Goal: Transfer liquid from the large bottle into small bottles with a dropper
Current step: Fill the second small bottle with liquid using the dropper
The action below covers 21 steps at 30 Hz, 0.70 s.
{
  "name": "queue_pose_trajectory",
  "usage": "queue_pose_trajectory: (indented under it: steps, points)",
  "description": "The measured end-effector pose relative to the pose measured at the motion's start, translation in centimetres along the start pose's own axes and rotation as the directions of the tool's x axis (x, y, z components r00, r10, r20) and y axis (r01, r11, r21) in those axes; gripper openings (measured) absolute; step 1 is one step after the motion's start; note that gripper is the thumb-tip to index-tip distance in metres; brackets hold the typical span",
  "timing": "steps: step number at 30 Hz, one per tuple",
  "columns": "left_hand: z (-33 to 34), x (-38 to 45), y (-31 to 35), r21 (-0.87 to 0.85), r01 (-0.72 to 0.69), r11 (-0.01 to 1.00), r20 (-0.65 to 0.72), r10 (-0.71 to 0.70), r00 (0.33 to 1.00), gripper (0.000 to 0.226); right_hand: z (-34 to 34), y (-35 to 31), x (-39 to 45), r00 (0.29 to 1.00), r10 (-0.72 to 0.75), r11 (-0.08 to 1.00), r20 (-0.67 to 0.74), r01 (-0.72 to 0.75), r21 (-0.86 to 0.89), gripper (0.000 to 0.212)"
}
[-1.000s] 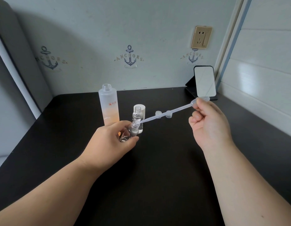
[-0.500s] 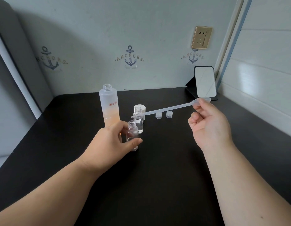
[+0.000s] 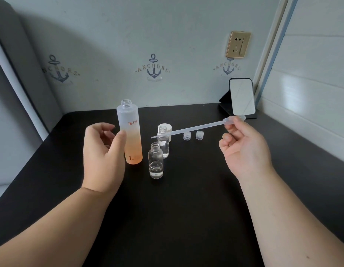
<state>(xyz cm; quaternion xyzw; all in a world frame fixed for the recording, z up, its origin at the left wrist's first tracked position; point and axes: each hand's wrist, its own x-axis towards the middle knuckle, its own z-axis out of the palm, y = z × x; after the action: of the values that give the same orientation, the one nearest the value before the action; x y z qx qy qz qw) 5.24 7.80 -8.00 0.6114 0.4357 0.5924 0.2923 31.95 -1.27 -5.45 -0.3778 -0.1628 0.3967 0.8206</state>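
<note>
A tall frosted large bottle (image 3: 131, 133), orange toward its base and uncapped, stands left of centre on the black table (image 3: 186, 218). My left hand (image 3: 101, 153) is open beside it, thumb close to its side, holding nothing. Two small clear bottles stand upright and uncapped: the near one (image 3: 155, 160) with a little liquid, the far one (image 3: 163, 141) behind it. My right hand (image 3: 244, 149) pinches the bulb of a clear plastic dropper (image 3: 196, 128), whose tip points left above the far small bottle.
Two small clear caps (image 3: 187, 136) (image 3: 199, 135) lie right of the bottles. A white cap (image 3: 168, 128) stands behind the far bottle. A small mirror on a black stand (image 3: 242, 97) sits at the back right corner, by the walls.
My left hand has let go of the near small bottle, which now stands alone, and has moved left and up beside the large bottle. The dropper tip has lifted away from that small bottle.
</note>
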Motion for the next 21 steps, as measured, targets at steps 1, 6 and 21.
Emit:
queue_pose_trajectory:
  steps: [1, 6, 21]
  points:
    - [0.0, 0.3, -0.3, -0.008, 0.031, 0.999, 0.015, -0.031, 0.999, 0.042, 0.0, 0.0, 0.0, 1.0, 0.002, 1.0, 0.007, -0.002, 0.001, 0.014]
    - [1.0, 0.8, -1.3, 0.078, 0.133, 0.988, 0.238, -0.148, 0.96, 0.076, 0.1, 0.0, -0.1, 1.0, 0.014, 1.0, 0.024, -0.014, -0.002, 0.017]
    - [0.9, -0.1, 0.3, 0.206, -0.041, 0.978, 0.289, -0.021, 0.957, 0.04, -0.3, -0.1, 0.1, 0.996, 0.006, 0.991, 0.094, -0.018, 0.129, 0.011]
